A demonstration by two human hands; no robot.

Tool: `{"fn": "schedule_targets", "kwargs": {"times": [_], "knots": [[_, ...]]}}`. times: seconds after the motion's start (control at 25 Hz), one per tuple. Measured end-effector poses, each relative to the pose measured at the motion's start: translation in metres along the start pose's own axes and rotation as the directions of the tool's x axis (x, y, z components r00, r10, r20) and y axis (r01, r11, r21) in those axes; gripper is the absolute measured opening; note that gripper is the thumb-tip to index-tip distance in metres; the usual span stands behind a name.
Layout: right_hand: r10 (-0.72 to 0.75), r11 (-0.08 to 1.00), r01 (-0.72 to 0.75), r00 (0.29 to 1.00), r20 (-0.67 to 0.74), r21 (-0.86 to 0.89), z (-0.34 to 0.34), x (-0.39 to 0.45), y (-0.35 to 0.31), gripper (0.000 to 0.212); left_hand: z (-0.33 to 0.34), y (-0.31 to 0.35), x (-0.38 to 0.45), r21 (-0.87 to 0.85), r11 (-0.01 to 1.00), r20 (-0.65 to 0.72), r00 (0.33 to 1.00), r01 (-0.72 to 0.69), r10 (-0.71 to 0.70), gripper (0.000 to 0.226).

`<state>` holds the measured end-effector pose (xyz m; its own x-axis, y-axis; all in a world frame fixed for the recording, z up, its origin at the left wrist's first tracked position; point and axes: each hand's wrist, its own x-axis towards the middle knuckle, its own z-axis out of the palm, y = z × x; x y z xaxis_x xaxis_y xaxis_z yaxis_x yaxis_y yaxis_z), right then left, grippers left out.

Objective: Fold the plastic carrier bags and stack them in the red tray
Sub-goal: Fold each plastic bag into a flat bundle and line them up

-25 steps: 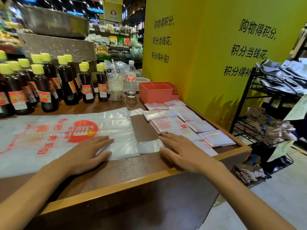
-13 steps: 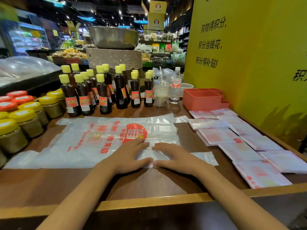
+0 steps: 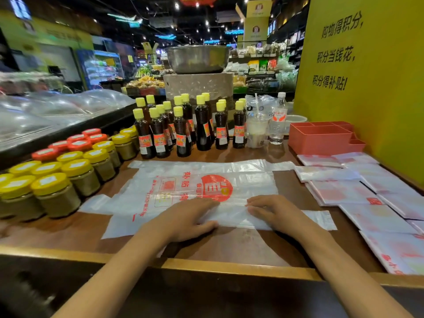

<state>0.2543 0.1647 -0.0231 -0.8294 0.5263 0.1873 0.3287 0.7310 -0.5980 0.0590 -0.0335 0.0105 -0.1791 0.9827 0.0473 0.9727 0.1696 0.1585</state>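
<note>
carrier bag (image 3: 188, 191) spread flat on bench (image 3: 241, 246), mid-front. left hand (image 3: 183, 220) and right hand (image 3: 275, 214) press its near edge, fingers straight, gripping nothing. folded bags (image 3: 344, 191) at right; red tray (image 3: 321, 138) behind them.

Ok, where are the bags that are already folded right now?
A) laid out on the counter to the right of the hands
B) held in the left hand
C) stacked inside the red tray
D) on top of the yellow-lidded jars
A: the folded bags lie in flat squares on the wooden counter in front of the red tray, not in it, while both hands press the unfolded bag.
</note>
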Motion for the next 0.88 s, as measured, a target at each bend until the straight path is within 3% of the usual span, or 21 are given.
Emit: {"fn": "schedule_targets", "kwargs": {"times": [0.12,0.24,0.28,0.4,0.52,0.68,0.76,0.88], "knots": [[-0.024,0.997,0.021,0.999,-0.043,-0.076,-0.01,-0.011,-0.014,0.032,-0.008,-0.006,-0.02,0.045,0.996,-0.008,0.997,0.076,-0.076,0.047],[-0.151,0.946,0.156,0.988,0.037,-0.286,-0.013,-0.026,-0.037,0.059,-0.008,-0.001,-0.035,-0.045,0.988,0.011,0.989,0.151,-0.15,0.042],[-0.182,0.927,0.196,0.981,0.073,-0.319,-0.011,-0.028,-0.041,0.06,-0.008,0.003,-0.038,-0.076,0.986,0.014,0.989,0.148,-0.147,0.041],[-0.22,0.895,0.242,0.97,0.101,-0.375,-0.011,-0.029,-0.04,0.035,-0.009,0.006,-0.047,-0.143,0.98,0.055,0.989,0.141,-0.135,0.032],[-0.125,0.935,0.178,0.975,0.184,-0.308,-0.032,-0.03,-0.039,0.022,-0.029,0.002,-0.054,-0.12,0.982,0.061,0.989,0.143,-0.136,0.024],[-0.069,0.973,0.117,0.971,0.228,-0.201,-0.061,-0.014,-0.045,0.028,-0.056,-0.006,-0.038,-0.025,0.994,0.015,0.995,0.102,-0.102,0.009],[-0.015,0.952,0.081,0.975,0.22,-0.294,-0.062,0.001,-0.05,0.029,-0.053,-0.007,-0.024,0.066,0.984,-0.042,0.986,0.165,-0.163,0.018],[-0.026,0.795,0.075,0.996,0.089,-0.602,-0.045,0.015,-0.066,0.042,-0.022,0.005,-0.012,0.142,0.959,-0.225,0.952,0.244,-0.209,0.046]]}}
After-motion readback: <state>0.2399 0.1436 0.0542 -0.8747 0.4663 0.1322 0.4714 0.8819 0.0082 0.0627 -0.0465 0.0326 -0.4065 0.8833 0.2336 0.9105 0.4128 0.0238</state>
